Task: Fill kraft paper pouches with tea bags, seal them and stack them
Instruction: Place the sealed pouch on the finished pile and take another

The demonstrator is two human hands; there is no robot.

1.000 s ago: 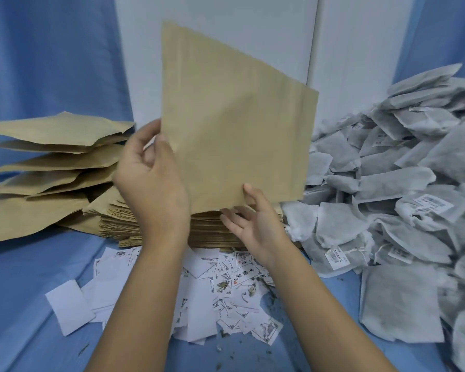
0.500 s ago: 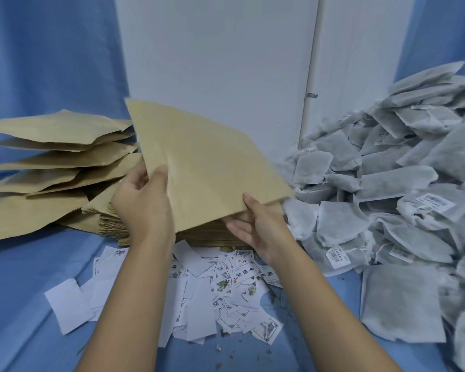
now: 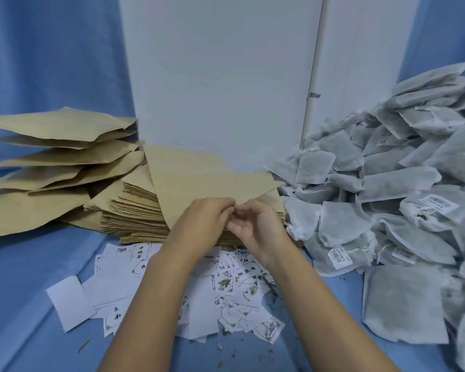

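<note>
My left hand (image 3: 202, 224) and right hand (image 3: 255, 233) meet at the near edge of the kraft pouch (image 3: 199, 178), which lies askew on the flat stack (image 3: 134, 210) in the middle. Fingers of both are curled, pinching its lip. I'd rub the layers apart gently, so the mouth opens without tearing. Tea bags (image 3: 387, 197) heap on the right, within reach. Puffed pouches (image 3: 51, 157) crowd the left, and loose labels (image 3: 172, 285) litter the near cloth.

Left hand (image 3: 202, 224), right hand (image 3: 256, 230) pinch kraft pouch (image 3: 199, 181) near edge, over pouch stack (image 3: 134, 210).

Bare blue cloth (image 3: 32, 277) lies open near left — tea bags (image 3: 403, 183) crowd right, pouch stack (image 3: 134, 213) ahead.
</note>
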